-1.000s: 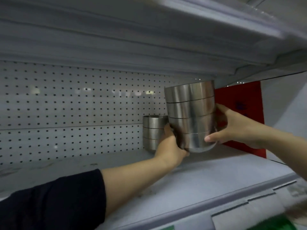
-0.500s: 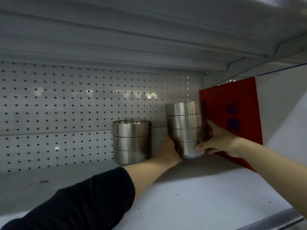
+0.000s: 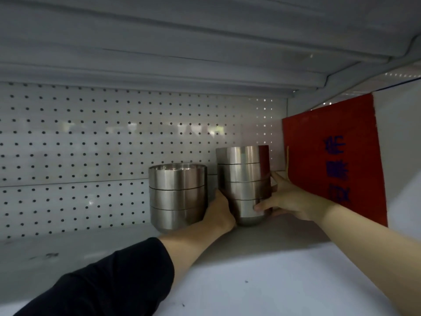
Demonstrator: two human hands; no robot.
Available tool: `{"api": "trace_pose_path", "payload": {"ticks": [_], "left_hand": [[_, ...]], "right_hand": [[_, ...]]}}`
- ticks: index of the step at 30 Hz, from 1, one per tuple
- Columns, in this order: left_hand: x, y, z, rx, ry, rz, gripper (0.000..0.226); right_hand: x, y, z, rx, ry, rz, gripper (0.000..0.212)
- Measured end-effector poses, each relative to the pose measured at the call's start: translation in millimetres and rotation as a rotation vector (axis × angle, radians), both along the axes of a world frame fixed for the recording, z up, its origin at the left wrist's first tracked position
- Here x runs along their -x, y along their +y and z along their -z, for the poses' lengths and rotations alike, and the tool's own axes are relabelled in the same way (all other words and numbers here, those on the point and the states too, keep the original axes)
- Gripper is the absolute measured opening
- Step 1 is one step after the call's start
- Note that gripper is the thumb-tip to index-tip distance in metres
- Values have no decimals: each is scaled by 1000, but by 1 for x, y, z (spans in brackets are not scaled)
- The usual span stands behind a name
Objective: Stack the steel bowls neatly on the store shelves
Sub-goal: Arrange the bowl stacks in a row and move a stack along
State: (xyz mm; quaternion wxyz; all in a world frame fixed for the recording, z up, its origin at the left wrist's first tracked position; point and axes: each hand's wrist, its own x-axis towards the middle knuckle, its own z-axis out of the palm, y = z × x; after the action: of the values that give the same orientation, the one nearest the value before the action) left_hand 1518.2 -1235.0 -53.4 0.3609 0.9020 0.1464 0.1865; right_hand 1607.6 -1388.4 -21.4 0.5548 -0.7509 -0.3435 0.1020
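A tall stack of several steel bowls (image 3: 243,179) stands at the back right of the white shelf (image 3: 262,274). My left hand (image 3: 219,213) grips its lower left side and my right hand (image 3: 289,201) grips its lower right side, thumb on the front of the bottom bowl. The stack's base is at the shelf surface; contact is hard to tell. A shorter stack of three steel bowls (image 3: 177,197) stands just to the left, close beside my left hand.
A red board with blue characters (image 3: 330,156) leans against the right wall, right behind my right hand. A white pegboard (image 3: 91,151) forms the back wall. The underside of the shelf above (image 3: 182,42) hangs low overhead.
Both hands have carried the tall stack deeper into the shelf and lower, from raised above the shelf to the back right spot beside the three-bowl stack.
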Motion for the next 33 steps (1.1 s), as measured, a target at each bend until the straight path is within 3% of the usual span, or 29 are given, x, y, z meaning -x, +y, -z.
{"api": "trace_pose_path", "payload": {"ticks": [9,16,33], "left_hand": [[11,10,-1,-51,48,-106,95],[4,-1,-1,-23,7,-99,79],[10,3,2,-63,13,-108,92]], "right_hand": [[9,18,0,13,-44,-59,98],[-3,10,3,9,9,-4,108],[-11,12,12,-45,19,-36,105]]}}
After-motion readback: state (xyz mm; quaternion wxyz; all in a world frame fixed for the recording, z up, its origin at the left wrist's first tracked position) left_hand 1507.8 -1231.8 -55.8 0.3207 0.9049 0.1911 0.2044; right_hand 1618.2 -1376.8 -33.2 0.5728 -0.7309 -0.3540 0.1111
